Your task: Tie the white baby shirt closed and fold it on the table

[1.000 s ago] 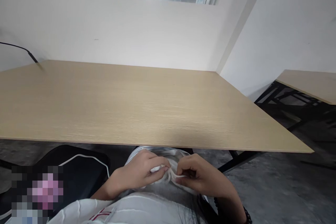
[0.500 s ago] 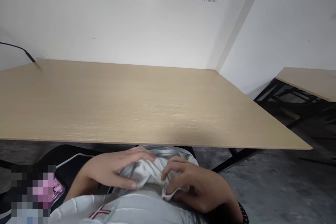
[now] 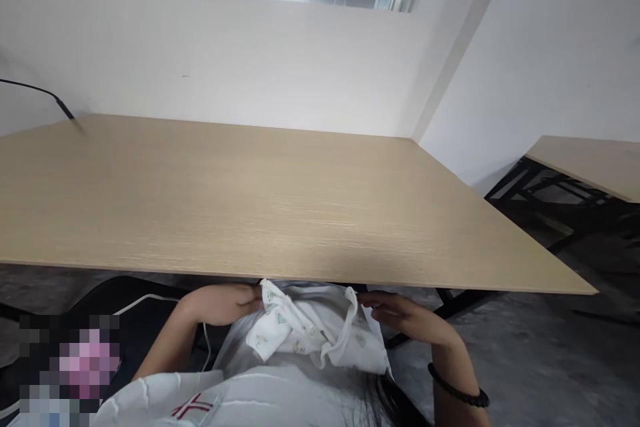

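**White printed cloth bunched up in the lap, one hand at each side**

So the white cloth [image 3: 295, 327] is sitting in the person's lap, right by the near edge of the desk [image 3: 300, 207] and below the top. It's all folds and creases, with little pale greenish marks printed on it. A corner sticks up on the left, and a narrow band of fabric curves up on the right.

Left hand [image 3: 227, 303] is at the cloth's left side, fingertips right at that raised corner. Its fingers look bent and pressed together, but the tips are partly hidden by the fabric, so I can't tell if they're actually pinching it.

Right hand [image 3: 397, 313] is over on the other side. Its fingers lie close together rather than spread, pointing in toward the curved band. The tips are right up against it, but again, can't tell whether they've got hold of it. There's a dark beaded bracelet [image 3: 457, 390] on that wrist.

Other stuff around: the person's white top [image 3: 265, 397] has red stripes on it, and some long dark hair [image 3: 397, 403] hangs near the cloth's lower right. Over on the left there's a black seat [image 3: 130, 307] with a white cable [image 3: 143, 300] running over it, plus a pixelated pink patch. A second table [image 3: 595, 163] stands off to the right.
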The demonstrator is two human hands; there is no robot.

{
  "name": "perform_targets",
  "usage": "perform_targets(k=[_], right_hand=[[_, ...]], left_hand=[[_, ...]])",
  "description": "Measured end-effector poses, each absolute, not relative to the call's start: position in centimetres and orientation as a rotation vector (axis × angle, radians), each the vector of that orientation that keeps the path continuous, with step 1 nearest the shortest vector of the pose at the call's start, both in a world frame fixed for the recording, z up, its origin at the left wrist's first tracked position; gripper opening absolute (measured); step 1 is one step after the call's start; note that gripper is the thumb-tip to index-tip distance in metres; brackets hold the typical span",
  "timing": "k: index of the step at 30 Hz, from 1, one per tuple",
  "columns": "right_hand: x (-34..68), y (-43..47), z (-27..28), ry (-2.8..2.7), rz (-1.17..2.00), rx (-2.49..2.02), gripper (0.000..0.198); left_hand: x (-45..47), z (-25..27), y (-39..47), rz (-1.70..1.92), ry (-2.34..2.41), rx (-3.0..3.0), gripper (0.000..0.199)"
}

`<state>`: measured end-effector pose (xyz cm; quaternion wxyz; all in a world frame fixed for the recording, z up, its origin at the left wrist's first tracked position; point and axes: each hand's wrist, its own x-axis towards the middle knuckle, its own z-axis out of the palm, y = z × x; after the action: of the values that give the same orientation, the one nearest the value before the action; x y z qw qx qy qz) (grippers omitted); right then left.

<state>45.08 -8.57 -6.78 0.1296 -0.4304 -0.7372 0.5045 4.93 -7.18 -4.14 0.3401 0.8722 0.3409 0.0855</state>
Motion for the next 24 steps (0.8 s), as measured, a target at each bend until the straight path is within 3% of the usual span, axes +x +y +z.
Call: perform_targets(k=[8, 16, 21, 24], right_hand=[[39.9, -8.3, -6.6, -2.258, 1.197, -1.259, 0.030], [40.8, -11.1, -1.7, -2.251, 1.052, -1.061, 0.024], [41.6, -11.9, 2.2, -2.183, 0.688, -0.987, 0.013], [41.8, -12.0, 4.8, -2.174, 0.504, -0.913, 0.008]], left_hand=[[9.1, -2.6, -7.6, 0.243, 0.499, 2.121, 0.024], [9.0, -0.8, -9.2, 0.280, 0.706, 2.129, 0.009], [8.2, 2.1, -9.9, 0.616, 0.749, 2.298, 0.017], [7.3, 2.9, -9.8, 0.971, 0.665, 2.168, 0.034]])
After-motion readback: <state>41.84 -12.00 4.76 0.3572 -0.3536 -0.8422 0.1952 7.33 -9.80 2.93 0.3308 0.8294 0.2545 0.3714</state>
